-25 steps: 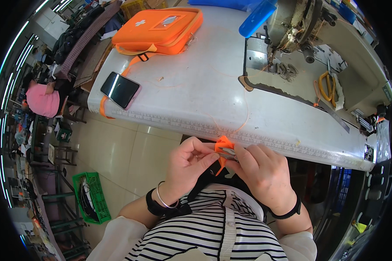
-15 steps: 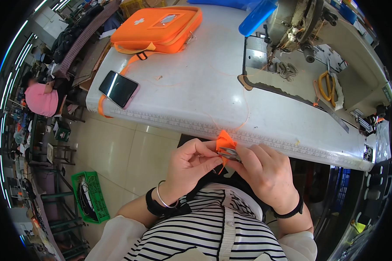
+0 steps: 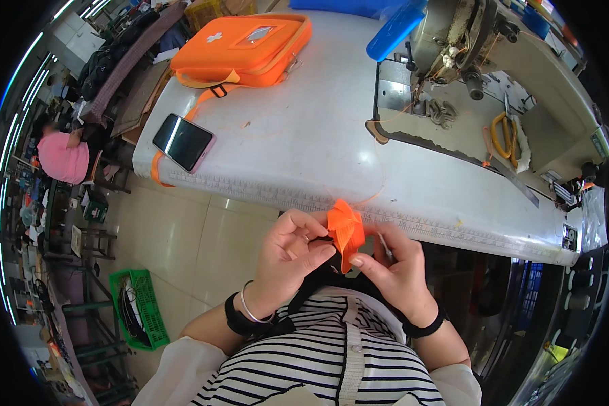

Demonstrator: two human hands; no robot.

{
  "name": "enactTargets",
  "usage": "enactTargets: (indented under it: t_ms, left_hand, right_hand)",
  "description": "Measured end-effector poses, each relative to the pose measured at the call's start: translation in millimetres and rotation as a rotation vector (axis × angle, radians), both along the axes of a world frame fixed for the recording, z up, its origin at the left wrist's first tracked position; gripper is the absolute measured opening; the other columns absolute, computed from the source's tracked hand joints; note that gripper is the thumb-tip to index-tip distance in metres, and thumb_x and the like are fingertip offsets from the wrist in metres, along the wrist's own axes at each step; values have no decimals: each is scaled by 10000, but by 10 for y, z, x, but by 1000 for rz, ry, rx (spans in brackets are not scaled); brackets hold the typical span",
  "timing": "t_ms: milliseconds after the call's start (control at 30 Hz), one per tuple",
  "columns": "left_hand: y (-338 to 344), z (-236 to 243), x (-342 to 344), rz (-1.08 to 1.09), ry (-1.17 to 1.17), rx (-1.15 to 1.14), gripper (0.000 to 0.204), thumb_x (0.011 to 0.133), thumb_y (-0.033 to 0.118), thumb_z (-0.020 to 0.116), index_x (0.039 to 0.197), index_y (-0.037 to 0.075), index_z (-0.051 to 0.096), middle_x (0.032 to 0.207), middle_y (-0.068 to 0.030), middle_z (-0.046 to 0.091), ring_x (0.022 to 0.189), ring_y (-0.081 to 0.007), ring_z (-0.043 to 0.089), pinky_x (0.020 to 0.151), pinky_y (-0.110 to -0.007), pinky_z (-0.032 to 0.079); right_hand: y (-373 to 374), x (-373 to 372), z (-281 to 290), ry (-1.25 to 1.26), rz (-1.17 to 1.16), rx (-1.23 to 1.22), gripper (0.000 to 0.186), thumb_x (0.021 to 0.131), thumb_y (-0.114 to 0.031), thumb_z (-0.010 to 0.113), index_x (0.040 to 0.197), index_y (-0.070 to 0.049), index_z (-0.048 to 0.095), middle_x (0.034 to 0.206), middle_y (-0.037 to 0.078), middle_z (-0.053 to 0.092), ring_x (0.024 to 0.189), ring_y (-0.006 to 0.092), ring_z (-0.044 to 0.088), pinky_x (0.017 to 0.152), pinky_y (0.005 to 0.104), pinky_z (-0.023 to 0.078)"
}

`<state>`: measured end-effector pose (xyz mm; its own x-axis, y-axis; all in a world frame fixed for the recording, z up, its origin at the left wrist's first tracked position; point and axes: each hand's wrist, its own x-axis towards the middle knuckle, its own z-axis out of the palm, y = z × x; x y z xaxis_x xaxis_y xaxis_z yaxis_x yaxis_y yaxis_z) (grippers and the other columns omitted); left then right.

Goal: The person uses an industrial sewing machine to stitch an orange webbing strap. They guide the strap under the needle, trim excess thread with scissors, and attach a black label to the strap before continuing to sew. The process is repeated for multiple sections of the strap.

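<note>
Between my two hands, just in front of the table's near edge, is a folded piece of orange fabric (image 3: 345, 233). My left hand (image 3: 287, 254) pinches its left side between thumb and fingers; a small dark bit shows at the fingertips. My right hand (image 3: 397, 271) has its thumb against the fabric's lower right edge. Tucked among that hand's curled fingers is a pair of small metal thread snips (image 3: 385, 244), mostly hidden. A thin orange thread (image 3: 381, 177) runs in a loop over the table from near the fabric.
A sewing machine (image 3: 467, 51) stands at the right, with yellow-handled scissors (image 3: 503, 139) on its bed. An orange case (image 3: 243, 49) with a strap and a phone (image 3: 184, 142) lie on the white table (image 3: 298, 135). On the floor is a green basket (image 3: 157, 318). A person in pink (image 3: 62, 155) sits far left.
The snips' blades have moved off the fabric and back into my right hand, which has turned and drawn slightly down and left. The fabric has opened out and shows more of its face.
</note>
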<state>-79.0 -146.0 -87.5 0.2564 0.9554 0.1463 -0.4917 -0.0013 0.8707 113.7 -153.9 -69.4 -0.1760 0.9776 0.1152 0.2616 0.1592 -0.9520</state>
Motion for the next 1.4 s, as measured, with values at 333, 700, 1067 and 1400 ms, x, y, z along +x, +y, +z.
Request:
enactTargets:
  t_ms: [333,700,1067,1400]
  left_hand:
    - [77,142,-354,130,-283,-52,318,901,72,641,1193,73,513,1306,-115,541,1229,-241,511,1064,-421,405]
    - [10,394,-597,134,-333,150,387,930,13,497,1312,76,498,1421,-142,461,1333,-281,434,1104,-460,380]
    - [-39,391,-316,619,462,414,364,922,-78,510,1283,-36,495,1276,-158,575,1169,-208,571,1011,-329,436]
    - [70,344,-306,195,133,163,323,927,-11,564,1248,-31,527,1219,-100,574,1060,-140,571,950,-290,450]
  right_hand:
    - [76,-90,-250,206,345,-134,255,835,-86,745,1042,26,647,1032,60,604,829,145,555,720,260,463]
    - [57,-367,-202,267,179,246,310,825,35,682,1125,-35,649,1188,118,614,964,225,647,784,311,541]
    - [133,-129,-114,859,413,-117,244,828,29,705,1039,17,584,977,38,612,803,104,582,726,225,472]
    - [256,22,14,1040,327,-200,294,876,-244,725,976,-72,507,661,-26,421,517,60,318,464,230,249]
